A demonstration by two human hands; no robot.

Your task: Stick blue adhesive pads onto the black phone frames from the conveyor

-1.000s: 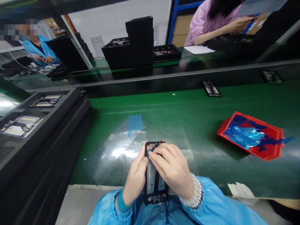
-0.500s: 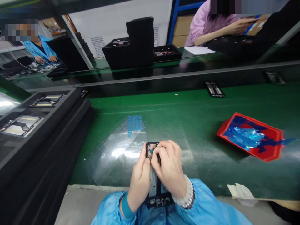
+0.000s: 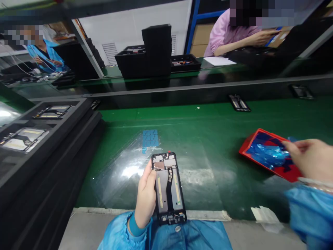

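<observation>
Black around its rim, an opened phone (image 3: 169, 189) is in the person's left hand (image 3: 145, 196), low in front of the body and above the near edge of the green bench (image 3: 208, 142). The left fingers are clamped on the phone's left side, with the thumb along its rim. Its inner side faces up, showing a dark ribbon running down the middle between two pale strips.

Well apart, the right hand (image 3: 309, 156) is over the right end of a red bin (image 3: 248, 140), thumb and forefinger close to each other; whether they pinch anything cannot be told. Crumpled blue film (image 3: 269, 154) lies inside the bin, and a white bracelet (image 3: 316, 184) circles the right wrist.

Just beyond the phone, small blue stickers (image 3: 150, 138) sit in a block on a clear sheet (image 3: 114, 180) lying on the bench. Two more phones lie farther back, one (image 3: 239, 103) behind the bin and to its left, the other (image 3: 301, 92) near the far right. To the left, stacked black trays (image 3: 85, 111) carry opened phones in the top one. Across the divider, a person in pink (image 3: 221, 33) and another in blue (image 3: 48, 52) have their hands raised before them.
</observation>
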